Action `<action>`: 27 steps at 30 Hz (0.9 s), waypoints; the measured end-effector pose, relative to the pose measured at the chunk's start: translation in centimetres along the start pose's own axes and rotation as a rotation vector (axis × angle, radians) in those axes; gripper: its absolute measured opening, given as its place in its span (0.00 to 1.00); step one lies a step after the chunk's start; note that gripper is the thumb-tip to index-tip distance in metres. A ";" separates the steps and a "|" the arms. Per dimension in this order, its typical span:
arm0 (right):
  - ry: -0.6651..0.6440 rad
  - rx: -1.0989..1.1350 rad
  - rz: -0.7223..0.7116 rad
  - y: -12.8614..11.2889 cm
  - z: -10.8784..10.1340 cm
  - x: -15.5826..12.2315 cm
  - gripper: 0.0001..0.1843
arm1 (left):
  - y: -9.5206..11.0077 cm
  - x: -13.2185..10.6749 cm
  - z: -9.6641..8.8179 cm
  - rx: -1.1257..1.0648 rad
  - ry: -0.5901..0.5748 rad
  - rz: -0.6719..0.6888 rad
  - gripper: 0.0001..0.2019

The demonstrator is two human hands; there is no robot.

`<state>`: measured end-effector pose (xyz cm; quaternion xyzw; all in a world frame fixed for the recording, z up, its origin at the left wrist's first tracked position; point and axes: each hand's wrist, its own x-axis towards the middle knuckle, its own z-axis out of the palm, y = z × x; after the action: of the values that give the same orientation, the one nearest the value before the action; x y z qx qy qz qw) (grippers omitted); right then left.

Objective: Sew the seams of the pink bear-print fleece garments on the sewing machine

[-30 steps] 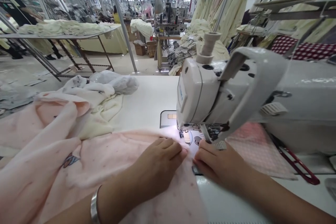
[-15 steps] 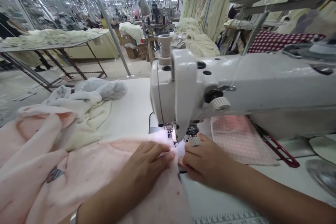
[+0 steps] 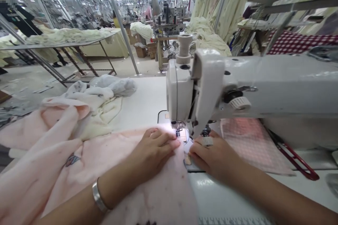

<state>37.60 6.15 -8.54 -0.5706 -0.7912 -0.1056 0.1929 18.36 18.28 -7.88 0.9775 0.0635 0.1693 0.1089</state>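
Note:
My left hand (image 3: 155, 147) lies on the pale pink printed fabric (image 3: 111, 154), fingers stretched toward the presser foot (image 3: 178, 132) of a white sewing machine (image 3: 195, 81). Thumb and fingertips press on the cloth close to its right edge, which runs under the lit needle area. Right of that edge, my right hand (image 3: 215, 153) is closed, fingers curled beside the needle plate. A ribbed white dial (image 3: 207, 141) partly covers those fingers, and whether anything is in them is hidden. A metal bangle (image 3: 99, 195) circles my left wrist.
More pink and cream cloth (image 3: 97, 112) is heaped at the left. Checked pink fabric (image 3: 250, 144) lies under the machine arm, by a red-handled tool (image 3: 301, 161). A ruler strip (image 3: 229, 220) marks the front edge. Beyond stand a cloth-covered table (image 3: 71, 37) and a person (image 3: 21, 17).
The view has shifted left, so machine and hands appear further right. The pink fabric still lies under my left hand, and my right hand stays curled by the needle plate.

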 end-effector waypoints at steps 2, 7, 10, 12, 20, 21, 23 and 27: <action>0.006 -0.004 0.036 0.0 0.0 0.3 0.19 | -0.6 0.1 0.1 0.004 -0.005 -0.009 0.12; -0.010 0.017 0.098 -0.2 -0.1 0.9 0.17 | -1.0 0.5 0.1 0.040 0.009 0.012 0.10; -0.040 0.033 0.124 -0.4 -0.2 1.0 0.16 | -0.9 0.6 0.0 0.059 -0.002 0.053 0.09; -0.055 0.038 0.130 -0.4 -0.2 0.9 0.16 | -0.8 0.6 -0.1 0.066 -0.013 0.060 0.09; -0.075 0.048 0.122 -0.4 0.1 0.5 0.17 | -0.8 0.5 -0.2 0.057 0.053 0.090 0.07; -0.060 0.049 0.122 -0.4 0.1 0.5 0.17 | -0.8 0.6 -0.2 0.055 0.058 0.087 0.07; -0.017 0.043 0.111 -0.3 0.2 0.5 0.17 | -0.9 0.6 -0.2 0.043 0.070 0.080 0.07; 0.027 0.021 0.090 -0.2 0.3 0.4 0.18 | -1.2 0.7 -0.3 0.009 0.100 0.082 0.07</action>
<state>37.20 6.58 -8.60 -0.6022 -0.7631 -0.0964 0.2140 18.85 19.57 -7.67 0.9701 0.0294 0.2220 0.0940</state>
